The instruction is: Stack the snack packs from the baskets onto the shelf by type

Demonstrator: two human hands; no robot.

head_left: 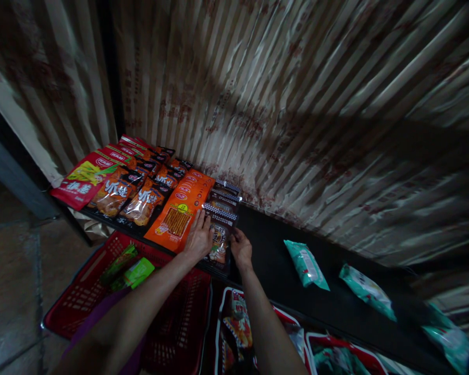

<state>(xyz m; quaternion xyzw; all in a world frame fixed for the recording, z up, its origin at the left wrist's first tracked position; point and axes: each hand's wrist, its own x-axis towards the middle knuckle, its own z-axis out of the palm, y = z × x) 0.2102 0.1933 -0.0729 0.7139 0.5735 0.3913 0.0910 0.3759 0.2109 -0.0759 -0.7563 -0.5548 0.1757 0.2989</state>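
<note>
Head view: a black snack packet (219, 238) with a checkered band near its top, small pale lettering and a picture of food lies at the front of a row of matching packets on a black shelf (263, 242). Its left edge is partly covered by fingers, its lettering is too small and dim to read, and the packets behind overlap, showing mostly their top bands. It sits between the person's hands: the left hand (199, 237) rests flat, fingers extended, where the packet meets an orange bag of stick snacks (175, 221); the right hand (241, 250) curls at the packet's right edge (whether it pinches or merely presses, one cannot tell). Farther left lie orange-and-black packets (143, 203) and a red bag (86, 179); well to the right are teal packets (307, 264), the farthest one blurred. Below, forearms partly hide a red basket (76, 286) holding green packets (138, 272).
</note>
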